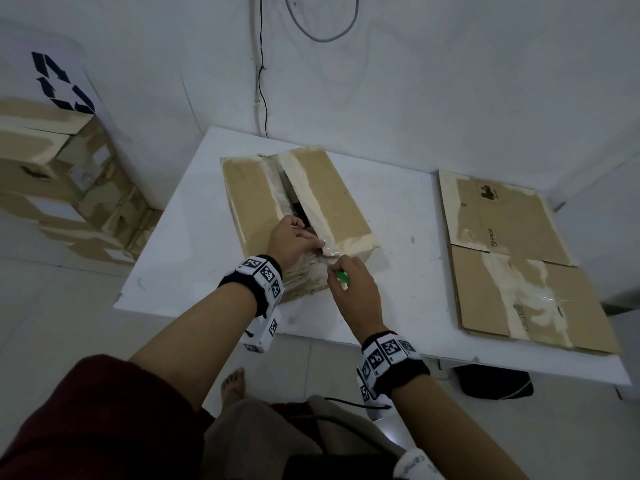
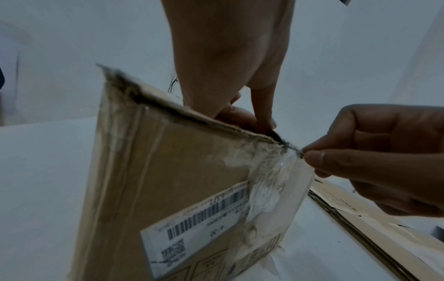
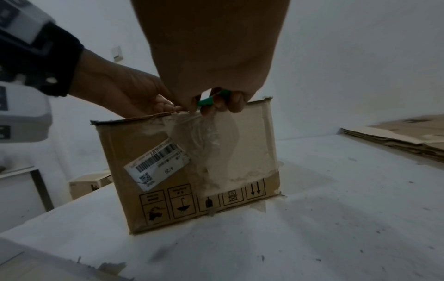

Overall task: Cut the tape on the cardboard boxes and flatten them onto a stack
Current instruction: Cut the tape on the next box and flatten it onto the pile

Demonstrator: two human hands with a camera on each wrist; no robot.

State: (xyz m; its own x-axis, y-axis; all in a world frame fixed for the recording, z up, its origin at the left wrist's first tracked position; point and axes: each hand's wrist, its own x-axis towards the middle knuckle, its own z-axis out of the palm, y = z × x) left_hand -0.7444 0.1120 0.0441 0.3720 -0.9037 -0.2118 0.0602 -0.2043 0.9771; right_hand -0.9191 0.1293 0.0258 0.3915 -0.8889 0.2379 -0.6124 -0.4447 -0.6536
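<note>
White table (image 1: 194,237), box (image 1: 332,199) seam gaping, right hand (image 1: 353,289) hiding green cutter (image 1: 344,277)

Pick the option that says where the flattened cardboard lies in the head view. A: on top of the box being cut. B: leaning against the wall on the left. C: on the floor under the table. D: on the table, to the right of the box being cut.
D: the flattened cardboard lies flat on the white table, apart from and to the right of the box.
</note>
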